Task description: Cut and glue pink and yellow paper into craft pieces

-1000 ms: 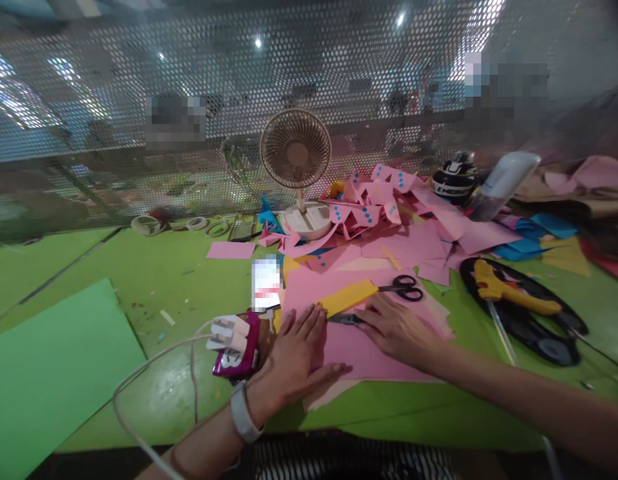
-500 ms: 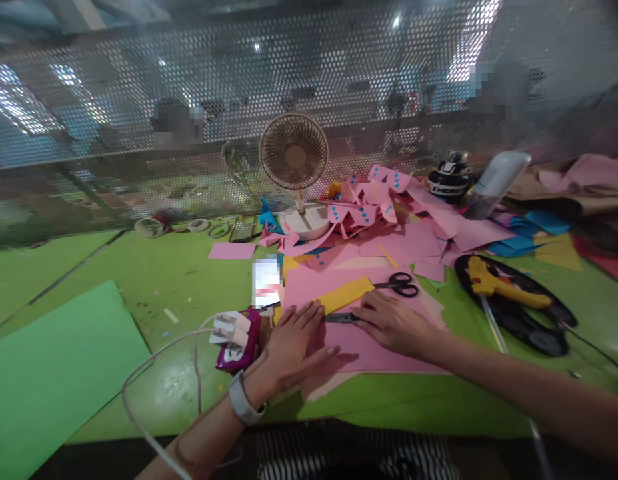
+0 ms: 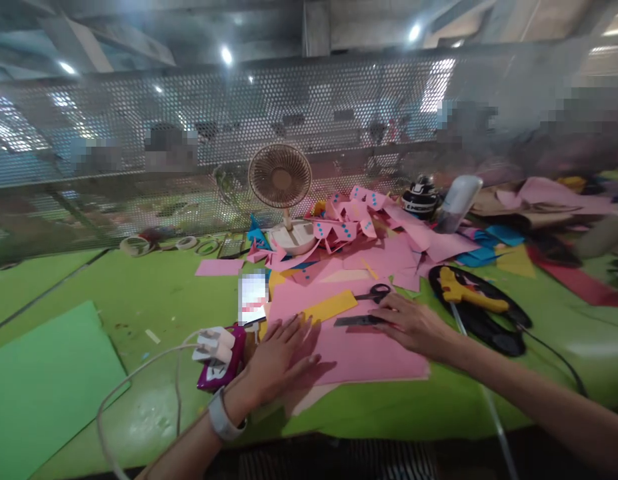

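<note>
My left hand (image 3: 276,357) lies flat with fingers stretched out on the pink paper (image 3: 359,357), its fingertips at the left end of a yellow paper strip (image 3: 331,307). My right hand (image 3: 413,323) is closed round a dark, flat, bladed tool (image 3: 357,321) that points left, low over the pink paper; its grip is hidden by my fingers, so its exact kind does not show. Black-handled scissors (image 3: 380,291) lie just beyond my right hand, at the strip's right end. A bright phone (image 3: 253,297) lies beyond my left hand.
A purple power strip (image 3: 221,377) with white plugs and a looping cable sits left of my left hand. A yellow glue gun (image 3: 469,293) rests on a black tray at right. Behind are a fan (image 3: 280,177), heaped pink cutouts (image 3: 346,220) and a mesh screen. Green sheet (image 3: 49,380) at left.
My right hand with the dark tool has moved right along the paper, away from my left hand and nearer the scissors. My left hand stays flat. The camera view has tilted up and shifted right.
</note>
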Motion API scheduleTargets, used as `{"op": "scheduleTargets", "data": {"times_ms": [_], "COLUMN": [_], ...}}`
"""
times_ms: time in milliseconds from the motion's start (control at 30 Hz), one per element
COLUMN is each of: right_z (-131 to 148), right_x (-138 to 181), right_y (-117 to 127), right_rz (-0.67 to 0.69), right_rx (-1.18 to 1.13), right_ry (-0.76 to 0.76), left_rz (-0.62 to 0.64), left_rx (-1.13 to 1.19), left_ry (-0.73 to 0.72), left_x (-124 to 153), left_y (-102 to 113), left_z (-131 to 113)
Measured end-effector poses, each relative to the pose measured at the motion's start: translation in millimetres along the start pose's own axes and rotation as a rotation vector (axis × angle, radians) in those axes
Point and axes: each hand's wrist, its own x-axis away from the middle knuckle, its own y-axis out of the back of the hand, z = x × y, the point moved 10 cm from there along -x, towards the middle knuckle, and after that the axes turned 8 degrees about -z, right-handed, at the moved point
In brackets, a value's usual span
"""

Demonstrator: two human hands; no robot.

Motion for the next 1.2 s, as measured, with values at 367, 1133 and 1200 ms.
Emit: {"op": "scheduleTargets", "data": {"times_ms": [367, 1133, 1200], "right_z": [-81.3, -14.2, -13.1], "right_x": [29.4, -39.1, -38.7], "right_y": [16.0, -52.9, -51.4], "right_rz": [-0.109, 0.161, 0.164], "right_rx": [0.163, -0.066, -0.066], "right_ry": [-0.409, -0.289, -0.296], "left_rz": [0.06, 0.115, 0.105], "left_rx": [0.01, 0.039, 0.045], "left_ry": [-0.079, -0.091, -0.083], "left_x": [0.6, 2.0, 1.8], "left_y": [2.3, 7.6, 8.1], "left_z": [-0.5, -3.1, -3.2]}}
